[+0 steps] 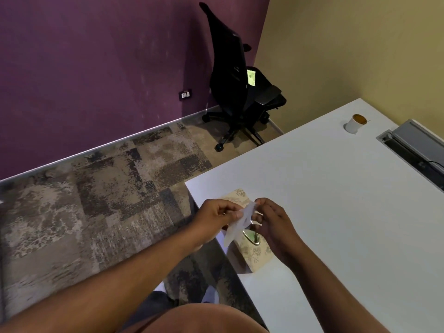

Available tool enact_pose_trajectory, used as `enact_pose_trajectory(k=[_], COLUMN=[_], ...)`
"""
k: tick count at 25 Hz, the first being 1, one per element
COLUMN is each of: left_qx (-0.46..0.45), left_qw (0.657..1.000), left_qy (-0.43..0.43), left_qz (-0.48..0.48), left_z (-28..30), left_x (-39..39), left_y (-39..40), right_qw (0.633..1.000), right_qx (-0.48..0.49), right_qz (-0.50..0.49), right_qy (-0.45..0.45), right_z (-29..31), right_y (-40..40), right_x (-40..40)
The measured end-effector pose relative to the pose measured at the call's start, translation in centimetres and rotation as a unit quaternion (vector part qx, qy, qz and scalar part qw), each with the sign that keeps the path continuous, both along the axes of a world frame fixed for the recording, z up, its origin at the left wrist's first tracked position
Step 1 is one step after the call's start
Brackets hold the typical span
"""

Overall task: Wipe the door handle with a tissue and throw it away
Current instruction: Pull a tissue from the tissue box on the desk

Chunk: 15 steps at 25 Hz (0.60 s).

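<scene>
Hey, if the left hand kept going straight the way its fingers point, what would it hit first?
Probably the right hand. The left hand points across at it, and only the tissue that both pinch above the tissue box lies between. Depth is unclear from this one view.

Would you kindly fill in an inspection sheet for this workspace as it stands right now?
Surface: white table, mostly bare.
Job's things: tissue pinched above the patterned tissue box at the table's near corner; no door handle or bin in view.
Clutter: paper cup at the far end.
Hands: left hand and right hand both hold the tissue.
Cables: dark cable in the open table tray.
Surroundings: black office chair, wall socket, patterned carpet.
</scene>
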<state>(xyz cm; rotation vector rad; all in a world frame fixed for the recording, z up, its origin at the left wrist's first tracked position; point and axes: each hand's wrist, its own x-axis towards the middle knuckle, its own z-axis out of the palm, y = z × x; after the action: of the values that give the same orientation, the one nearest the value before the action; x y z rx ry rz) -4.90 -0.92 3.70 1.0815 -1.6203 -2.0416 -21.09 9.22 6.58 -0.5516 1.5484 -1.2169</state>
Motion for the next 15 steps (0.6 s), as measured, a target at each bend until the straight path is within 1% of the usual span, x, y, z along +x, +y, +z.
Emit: enact_pose_trajectory(k=[2,3,6,8,9,12,14,15], left_qx=[0.042,0.055,0.070,0.055,0.046,0.032,0.055,0.098], left_qw=[0.997,0.994,0.981,0.972,0.969,0.957,0.942,0.930], left_qy=[0.004,0.002,0.003,0.007,0.012,0.027,0.059,0.091], left_qz=[0.063,0.095,0.183,0.230,0.244,0.286,0.325,0.342], left_z=[1.0,1.3,2.7,3.6,4.0,5.1,5.5,5.7], left_x=[1.9,3.0,6.1,8.7,9.8,13.7,16.5,17.9], left_y=[0.4,0.5,0.4,0.1,-0.1,-0.5,-0.7,-1.0], right_qw=[1.000,1.000,0.990,0.982,0.981,0.986,0.985,0.984], right_qx=[0.005,0.002,-0.015,-0.032,-0.040,-0.061,-0.064,-0.066], right_qz=[0.002,0.019,0.081,0.082,0.073,0.069,0.080,0.093], right_qy=[-0.021,0.001,0.113,0.169,0.174,0.141,0.138,0.139], right_z=[0.7,0.9,1.2,1.1,1.1,1.9,3.1,3.7], right_y=[-0.7,-1.2,-2.5,-3.9,-4.5,-6.5,-8.0,-8.8], right_x=[1.7,2.8,5.9,8.1,9.0,12.1,14.4,15.7])
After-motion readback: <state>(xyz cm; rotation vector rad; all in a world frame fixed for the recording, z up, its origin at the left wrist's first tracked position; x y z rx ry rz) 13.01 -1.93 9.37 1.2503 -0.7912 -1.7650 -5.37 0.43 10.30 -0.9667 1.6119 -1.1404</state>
